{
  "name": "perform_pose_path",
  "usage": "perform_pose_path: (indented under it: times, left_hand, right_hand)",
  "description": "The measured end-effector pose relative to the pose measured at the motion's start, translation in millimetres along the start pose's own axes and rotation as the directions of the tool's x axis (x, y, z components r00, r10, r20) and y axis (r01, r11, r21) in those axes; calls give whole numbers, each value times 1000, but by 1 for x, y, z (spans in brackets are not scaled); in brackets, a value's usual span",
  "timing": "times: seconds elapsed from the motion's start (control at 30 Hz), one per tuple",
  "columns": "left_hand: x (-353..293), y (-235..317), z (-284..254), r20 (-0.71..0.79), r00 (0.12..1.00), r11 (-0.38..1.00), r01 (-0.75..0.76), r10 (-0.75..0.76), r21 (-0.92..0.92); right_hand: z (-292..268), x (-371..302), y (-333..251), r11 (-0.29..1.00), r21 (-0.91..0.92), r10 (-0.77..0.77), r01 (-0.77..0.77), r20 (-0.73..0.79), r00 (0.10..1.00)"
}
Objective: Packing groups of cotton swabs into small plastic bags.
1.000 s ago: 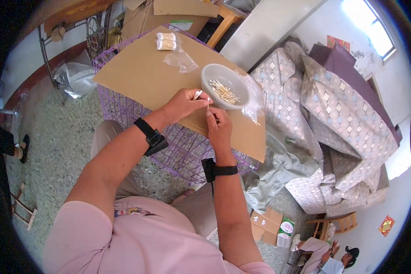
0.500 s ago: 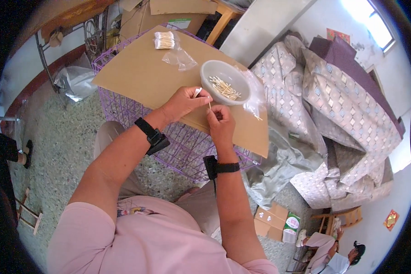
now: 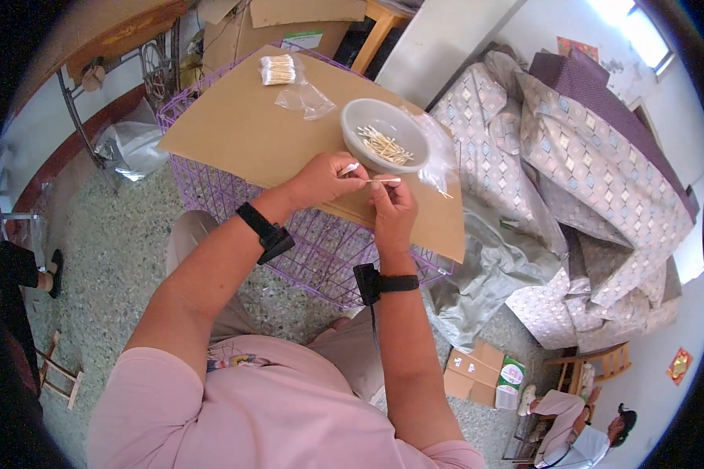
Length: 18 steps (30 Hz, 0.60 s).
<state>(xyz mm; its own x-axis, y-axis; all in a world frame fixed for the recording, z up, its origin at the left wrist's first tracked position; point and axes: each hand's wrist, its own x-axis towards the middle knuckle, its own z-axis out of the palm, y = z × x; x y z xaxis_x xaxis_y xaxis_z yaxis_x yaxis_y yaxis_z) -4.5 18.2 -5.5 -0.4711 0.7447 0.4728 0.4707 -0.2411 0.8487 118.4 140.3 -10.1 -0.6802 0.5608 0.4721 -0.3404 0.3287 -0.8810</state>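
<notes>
My left hand [image 3: 325, 180] is closed around a few cotton swabs, their white tips [image 3: 350, 167] poking out by the thumb. Between the two hands a single cotton swab [image 3: 385, 180] lies nearly level. My right hand [image 3: 395, 213] pinches this swab from the right, its fingers curled. Just beyond the hands stands a translucent plastic bowl [image 3: 353, 144] holding many loose cotton swabs [image 3: 382, 145]. Farther left on the cardboard sheet [image 3: 238, 129] sits a bundle of cotton swabs [image 3: 278, 70] with a clear plastic bag [image 3: 309, 100] beside it.
The cardboard rests on a purple wire cage [image 3: 246, 203] in front of my knees. Clear plastic packaging [image 3: 438, 152] lies right of the bowl. Patterned cloth [image 3: 559, 148] covers bulky things at right. A seated person [image 3: 590, 434] is at lower right; another person's foot [image 3: 55, 273] shows at left.
The swab between my hands has gone from upright to nearly level. Both hands have shifted slightly right, and my right hand has turned.
</notes>
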Motion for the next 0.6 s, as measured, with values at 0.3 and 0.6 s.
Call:
perform_pose_path:
  times: [0.3,0.6]
  left_hand:
    - [-2,-1,-1,12,990,977,138,-138,-163]
    - [-2,4,-5,58,982,907,189,-180,-376]
  right_hand:
    - [6,-1,-3,998,-2,68,-68,108,992]
    - [7,1,5,960,-269,-22,75,197,980]
